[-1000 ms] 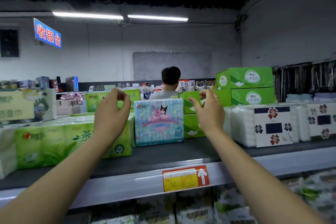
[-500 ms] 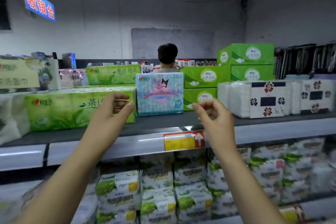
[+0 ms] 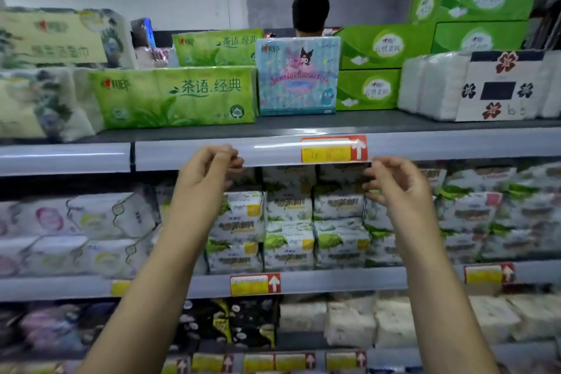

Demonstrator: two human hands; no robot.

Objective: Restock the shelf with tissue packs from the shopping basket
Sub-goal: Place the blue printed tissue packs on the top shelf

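Tissue pack (image 3: 297,76), pale blue with cartoon figures. Stands upright on the top shelf (image 3: 364,121), just beside the long green pack (image 3: 176,97) on one side and the stacked green boxes (image 3: 368,70) on the other. Faces outward, label readable.

Left hand (image 3: 206,173). Hovers in front of the shelf's grey front rail (image 3: 188,155), fingers curled in toward the thumb, gripping nothing. Touches neither rail nor pack.

Right hand (image 3: 400,185). Hangs at about the same height, well apart from the left, just under the red-and-yellow price tag (image 3: 334,150). Shows fingers bent inward too, thumb close to the forefinger, nothing between them.

Further along the top shelf: white packs with a flowered label (image 3: 455,85). Behind the pale blue pack, beyond the shelf: back of a person's head (image 3: 310,10). Below the rail: rows of white-and-green packs (image 3: 288,234), blurred, partly hidden by both forearms.
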